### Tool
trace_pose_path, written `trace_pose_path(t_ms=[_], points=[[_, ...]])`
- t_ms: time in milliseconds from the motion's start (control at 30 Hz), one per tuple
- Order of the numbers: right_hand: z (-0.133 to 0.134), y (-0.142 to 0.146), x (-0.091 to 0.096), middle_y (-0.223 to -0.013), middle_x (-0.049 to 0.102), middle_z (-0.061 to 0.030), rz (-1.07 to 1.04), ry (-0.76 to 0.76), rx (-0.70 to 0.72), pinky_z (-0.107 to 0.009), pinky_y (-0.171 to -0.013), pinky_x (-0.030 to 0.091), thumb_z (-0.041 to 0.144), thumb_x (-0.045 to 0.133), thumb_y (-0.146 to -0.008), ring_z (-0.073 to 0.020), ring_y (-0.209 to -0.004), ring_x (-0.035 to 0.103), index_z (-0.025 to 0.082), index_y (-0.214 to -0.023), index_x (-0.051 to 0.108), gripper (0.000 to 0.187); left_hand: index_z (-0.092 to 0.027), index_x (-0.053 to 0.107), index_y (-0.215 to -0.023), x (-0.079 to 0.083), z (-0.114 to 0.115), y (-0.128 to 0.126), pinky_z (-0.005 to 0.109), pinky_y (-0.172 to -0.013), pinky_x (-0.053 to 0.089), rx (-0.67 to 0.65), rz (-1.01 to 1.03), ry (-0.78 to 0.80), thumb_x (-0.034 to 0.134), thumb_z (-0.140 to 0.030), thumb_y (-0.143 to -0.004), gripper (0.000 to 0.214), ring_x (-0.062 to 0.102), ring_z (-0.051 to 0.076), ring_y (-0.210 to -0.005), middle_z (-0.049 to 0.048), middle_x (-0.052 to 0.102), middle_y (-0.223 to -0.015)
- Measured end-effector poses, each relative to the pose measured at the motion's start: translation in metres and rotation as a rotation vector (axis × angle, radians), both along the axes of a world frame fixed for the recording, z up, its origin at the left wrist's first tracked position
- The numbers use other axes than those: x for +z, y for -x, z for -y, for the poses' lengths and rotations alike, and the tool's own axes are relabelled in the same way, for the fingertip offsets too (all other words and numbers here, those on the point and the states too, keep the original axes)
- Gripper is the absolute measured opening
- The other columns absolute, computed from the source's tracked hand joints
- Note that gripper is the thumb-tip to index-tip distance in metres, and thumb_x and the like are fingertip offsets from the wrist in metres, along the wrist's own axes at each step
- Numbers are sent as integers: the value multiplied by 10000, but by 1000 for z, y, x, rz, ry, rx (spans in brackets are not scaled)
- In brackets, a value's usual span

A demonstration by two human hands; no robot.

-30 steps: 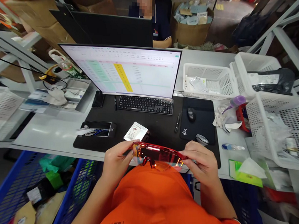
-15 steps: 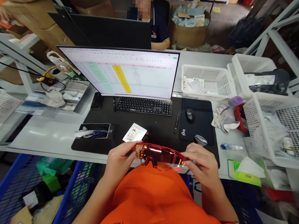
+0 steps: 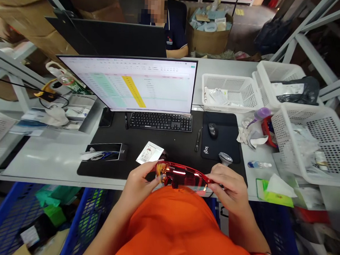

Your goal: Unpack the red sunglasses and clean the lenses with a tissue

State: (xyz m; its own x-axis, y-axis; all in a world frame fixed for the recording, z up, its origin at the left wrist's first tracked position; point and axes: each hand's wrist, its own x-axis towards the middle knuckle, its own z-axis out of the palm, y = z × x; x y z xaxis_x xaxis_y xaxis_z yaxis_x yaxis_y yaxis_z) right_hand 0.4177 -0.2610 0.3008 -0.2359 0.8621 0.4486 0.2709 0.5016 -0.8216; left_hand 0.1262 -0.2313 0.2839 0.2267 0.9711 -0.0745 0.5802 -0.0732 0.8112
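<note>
Glasses (image 3: 181,176) gripped at both ends

They sit just over the near edge of the surface (image 3: 53,160), left hand (image 3: 138,184) pinching one end, right hand (image 3: 226,186) closed on the other; it looks like a check. Setting them down would call for the bare mat (image 3: 174,146) between card (image 3: 150,153) and mouse pad (image 3: 220,139). Baskets (image 3: 312,145) crowd the right.

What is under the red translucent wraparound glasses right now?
Held by the left hand and right hand, the red translucent wraparound glasses hang over the near edge of the black desk mat and an orange shirt. The strip directly beneath is hidden.
</note>
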Motion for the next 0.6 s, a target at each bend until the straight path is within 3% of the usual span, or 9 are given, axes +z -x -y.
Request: trace_pose_path(t_ms=[100,167,267,367,467,600], points=[[0,-1,1,-813,681,-39,52,2,-15,-349,-686,458,144,592,-936,-175,-745,579,217,-1122,696,225,-247,398,-1507,1,1,0,462,-1120,461,-132,-6,-20,808,-332,-721,890,530,315,-1351,132,514,-1504],[-1,-1,1,-811,683,-38,99,10,7,-339,-693,446,177,589,-954,-164,-741,576,199,-1095,706,184,-291,280,-1558,2,1,-2,520,-1181,375,-242,-42,-88,836,-364,-698,1027,388,338,-1458,128,374,-1603],[-1,-2,-4,-815,683,-39,183,40,52,-327,-708,440,254,564,-986,-150,-738,571,183,-1054,723,187,-322,412,-1495,-3,-2,-7,493,-1142,436,-346,-59,-142,750,-341,-790,782,468,319,-1409,97,468,-1549],[1,-5,-12,-824,689,-42,236,70,68,-319,-722,444,290,544,-999,-147,-745,573,173,-1045,729,223,-315,608,-1333,-15,-3,-13,344,-901,612,-344,-53,-72,649,-314,-864,471,680,270,-1165,64,683,-1314],[4,-8,-19,-843,702,-41,248,128,55,-316,-753,451,279,567,-989,-147,-770,585,174,-1051,733,206,-292,660,-1276,-27,-2,-19,235,-602,613,-293,-54,-7,664,-374,-856,428,731,265,-1031,68,730,-1219],[10,-21,-29,-935,721,-52,191,249,-16,-300,-810,488,262,613,-961,-155,-877,627,190,-1085,734,188,-293,711,-1201,-33,-2,-27,205,-577,589,-258,-52,-29,695,-369,-820,390,725,255,-1032,55,750,-1178]])
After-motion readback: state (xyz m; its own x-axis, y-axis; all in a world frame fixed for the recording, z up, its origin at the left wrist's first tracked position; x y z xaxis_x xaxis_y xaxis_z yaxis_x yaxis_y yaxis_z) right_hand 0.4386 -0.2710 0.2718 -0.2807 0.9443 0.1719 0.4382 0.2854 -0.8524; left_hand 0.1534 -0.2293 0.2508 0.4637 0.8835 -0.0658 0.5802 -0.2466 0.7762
